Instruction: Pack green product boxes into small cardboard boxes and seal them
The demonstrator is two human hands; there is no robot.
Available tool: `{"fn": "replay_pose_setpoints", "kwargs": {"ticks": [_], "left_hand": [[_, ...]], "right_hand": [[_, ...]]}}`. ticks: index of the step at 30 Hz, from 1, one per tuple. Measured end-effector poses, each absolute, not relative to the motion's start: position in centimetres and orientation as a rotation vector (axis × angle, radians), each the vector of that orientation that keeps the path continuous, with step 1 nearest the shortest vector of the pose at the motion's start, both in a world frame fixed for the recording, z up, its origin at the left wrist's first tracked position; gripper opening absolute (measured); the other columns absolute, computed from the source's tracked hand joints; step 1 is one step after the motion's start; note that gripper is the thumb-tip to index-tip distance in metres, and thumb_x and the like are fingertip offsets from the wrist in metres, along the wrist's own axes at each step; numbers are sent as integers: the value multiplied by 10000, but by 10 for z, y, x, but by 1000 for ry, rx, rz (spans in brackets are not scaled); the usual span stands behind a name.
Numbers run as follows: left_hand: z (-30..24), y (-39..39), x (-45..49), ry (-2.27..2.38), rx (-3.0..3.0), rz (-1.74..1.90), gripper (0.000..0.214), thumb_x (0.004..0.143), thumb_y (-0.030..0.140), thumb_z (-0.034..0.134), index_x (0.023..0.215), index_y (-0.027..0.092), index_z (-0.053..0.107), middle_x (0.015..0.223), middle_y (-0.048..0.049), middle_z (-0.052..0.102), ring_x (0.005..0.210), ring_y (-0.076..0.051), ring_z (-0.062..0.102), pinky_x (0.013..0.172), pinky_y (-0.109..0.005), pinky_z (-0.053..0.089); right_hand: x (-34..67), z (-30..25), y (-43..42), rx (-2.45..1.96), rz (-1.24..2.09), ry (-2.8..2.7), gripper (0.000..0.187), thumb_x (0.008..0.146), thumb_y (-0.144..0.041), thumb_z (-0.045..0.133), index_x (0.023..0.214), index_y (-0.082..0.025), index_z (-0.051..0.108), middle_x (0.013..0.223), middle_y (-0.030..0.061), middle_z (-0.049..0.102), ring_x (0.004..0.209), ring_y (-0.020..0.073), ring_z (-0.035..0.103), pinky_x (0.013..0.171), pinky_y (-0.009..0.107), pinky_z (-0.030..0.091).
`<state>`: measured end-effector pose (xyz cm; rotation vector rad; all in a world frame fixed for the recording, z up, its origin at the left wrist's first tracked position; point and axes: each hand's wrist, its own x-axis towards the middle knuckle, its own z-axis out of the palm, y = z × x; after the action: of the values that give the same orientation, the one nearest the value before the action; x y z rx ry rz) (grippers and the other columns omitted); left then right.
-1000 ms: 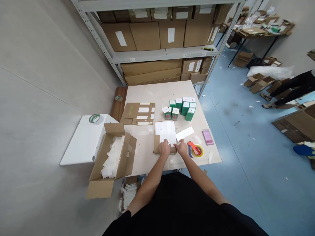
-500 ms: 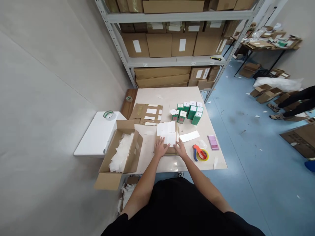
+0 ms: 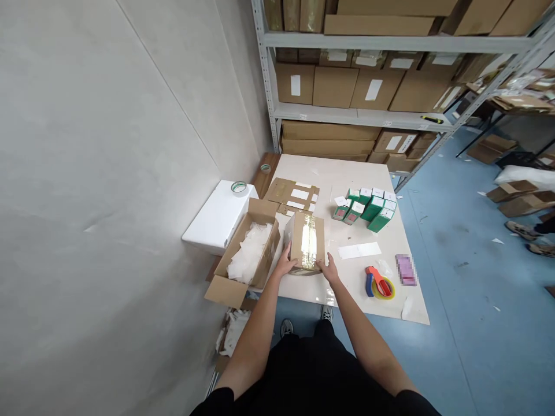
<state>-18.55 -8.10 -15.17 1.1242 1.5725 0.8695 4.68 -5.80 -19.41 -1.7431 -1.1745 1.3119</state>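
Note:
A cardboard box (image 3: 318, 234) with shiny tape along its top seam is between my hands at the near side of the table. My left hand (image 3: 285, 261) grips its near left corner, thumb over the front edge. On the opposite near corner, my right hand (image 3: 329, 268) holds it in the same manner. Whether the box rests fully on the table cannot be made out. Left of it stands an open carton (image 3: 272, 248) filled with white packing paper (image 3: 250, 251). To the right lie a white paper strip (image 3: 359, 250) and an orange tape dispenser (image 3: 378, 281) with a yellow roll.
Several green-and-white small boxes (image 3: 373, 208) stand at the table's right. Flattened cardboard (image 3: 281, 189) lies behind the held box. A tape roll (image 3: 239, 186) sits on a white surface (image 3: 212, 216) at left. Shelving (image 3: 329, 113) loaded with cartons rises beyond the table (image 3: 329, 167).
The box has been turned: white labels or paper faced up before, and a taped seam faces up now. My hands moved from its top to its sides. The view has swung left.

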Motion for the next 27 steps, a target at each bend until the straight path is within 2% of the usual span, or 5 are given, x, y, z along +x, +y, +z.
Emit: {"fn": "replay_pose_setpoints", "kwargs": {"ticks": [4, 7, 12, 17, 27], "left_hand": [[-146, -91, -185, 1518, 1033, 922, 1044, 782, 321, 798, 1676, 251, 262, 1671, -119, 398, 1452, -292, 508, 1170, -386, 451], [-137, -96, -175, 1534, 1033, 963, 1049, 788, 343, 807, 1677, 262, 257, 1669, -101, 407, 1470, -283, 489, 1187, -387, 437], [-108, -99, -151, 1494, 1032, 1177, 1085, 773, 391, 852, 1675, 281, 259, 1618, -116, 480, 1398, -311, 568, 1133, -458, 504], [-75, -93, -125, 1522, 1005, 1355, 1077, 819, 456, 819, 1687, 269, 210, 1678, -110, 385, 1459, -295, 502, 1173, -407, 468], [7, -133, -98, 1604, 983, 1682, 1102, 839, 551, 802, 1695, 289, 159, 1687, -106, 370, 1459, -314, 499, 1172, -420, 471]], "right_hand": [[41, -195, -65, -1523, 1497, -1007, 810, 685, -395, 732, 1446, -192, 543, 1242, 140, 738, 1079, 294, 721, 885, 415, 599], [42, -183, -64, -1473, 1479, -1004, 839, 661, -401, 738, 1449, -195, 540, 1324, 152, 699, 1114, 290, 707, 907, 409, 596], [63, -139, -46, -1355, 1464, -1071, 882, 659, -445, 769, 1473, -207, 525, 1391, 151, 654, 1179, 302, 668, 942, 420, 585], [86, -83, -12, -1213, 1494, -1193, 836, 686, -414, 805, 1461, -244, 541, 1452, 130, 610, 1240, 302, 615, 974, 431, 561], [88, 12, 9, -887, 1478, -1532, 801, 736, -447, 799, 1478, -274, 548, 1466, 119, 580, 1268, 317, 568, 960, 450, 551]]}}
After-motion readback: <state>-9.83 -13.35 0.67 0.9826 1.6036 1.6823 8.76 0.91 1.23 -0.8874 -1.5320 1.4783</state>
